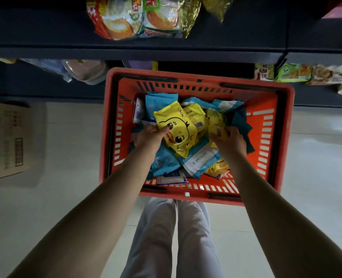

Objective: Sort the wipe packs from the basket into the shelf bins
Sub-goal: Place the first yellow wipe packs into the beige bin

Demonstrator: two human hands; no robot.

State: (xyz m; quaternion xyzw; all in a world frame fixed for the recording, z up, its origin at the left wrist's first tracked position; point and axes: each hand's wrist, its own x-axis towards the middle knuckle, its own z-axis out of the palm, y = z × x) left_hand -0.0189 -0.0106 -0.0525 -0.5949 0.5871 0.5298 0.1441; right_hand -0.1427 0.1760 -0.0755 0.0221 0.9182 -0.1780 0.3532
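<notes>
An orange shopping basket [282, 137] stands on the floor in front of me, filled with several yellow and blue wipe packs. My left hand [149, 136] pinches the left edge of a yellow pack with a duck face [179, 129] lying on top of the pile. My right hand [229, 140] grips a second yellow duck pack [217, 122] at the pile's right side. Blue and white packs [166, 159] lie underneath, and another yellow pack [219, 167] shows near the basket's front.
Dark shelves [166, 52] run across the top, holding snack bags [138, 19] above and more packets [292, 74] at the right. A cardboard box [5, 139] sits on the pale floor at the left. My legs [174, 237] are below the basket.
</notes>
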